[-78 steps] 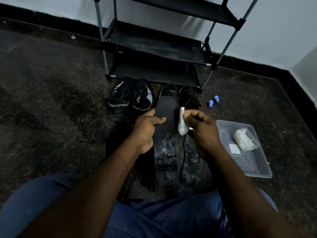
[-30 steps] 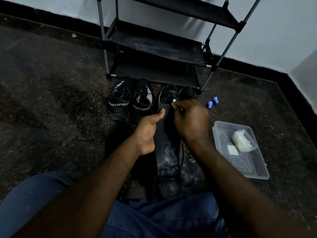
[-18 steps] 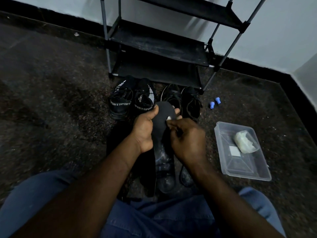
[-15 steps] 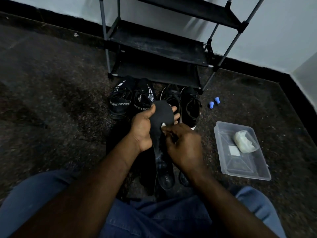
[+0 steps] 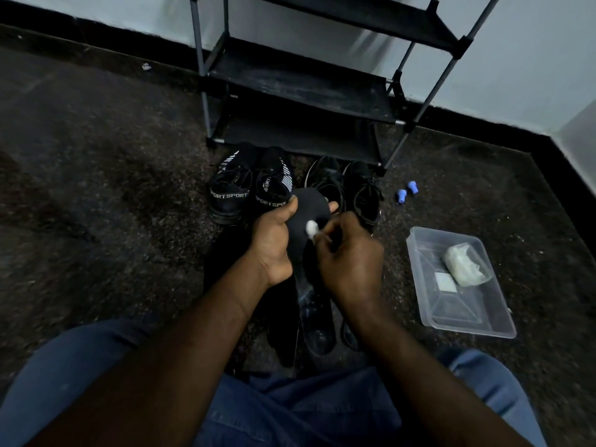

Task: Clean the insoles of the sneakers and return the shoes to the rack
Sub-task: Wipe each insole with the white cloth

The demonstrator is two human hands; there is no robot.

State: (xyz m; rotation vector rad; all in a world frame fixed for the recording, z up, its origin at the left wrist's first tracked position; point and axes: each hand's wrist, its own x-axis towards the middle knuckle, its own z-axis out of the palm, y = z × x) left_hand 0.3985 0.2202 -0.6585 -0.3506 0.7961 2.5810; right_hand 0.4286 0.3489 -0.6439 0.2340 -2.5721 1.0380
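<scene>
Just ahead of the knees, the right hand [image 5: 350, 266] is pinching a small white wipe [image 5: 311, 226] in curled fingertips and pressing it onto the dark face of an insole [image 5: 310, 205]. The left hand [image 5: 274, 243] is gripping that insole near its rounded upper end, with the thumb lying across the front and the fingers wrapping behind, so the piece is being held raised above the floor between the two hands.

Judging by how thin it looks, the insole is probably handling as a light, floppy strip of foam that is giving way under rubbing unless backed from behind. A hold close beside the patch being wiped looks soundest, and a damp face may be turning slick.

Below the hands, other insoles [image 5: 280, 321] are lying on the floor. Beyond them, two pairs of black sneakers [image 5: 230, 196] are sitting on the floor just in front of the rack [image 5: 300, 88], not on it. Off to the right, a clear tub [image 5: 451, 312] is holding a wad of wipes [image 5: 464, 264], and two blue caps [image 5: 406, 191] are lying near the rack's foot.
</scene>
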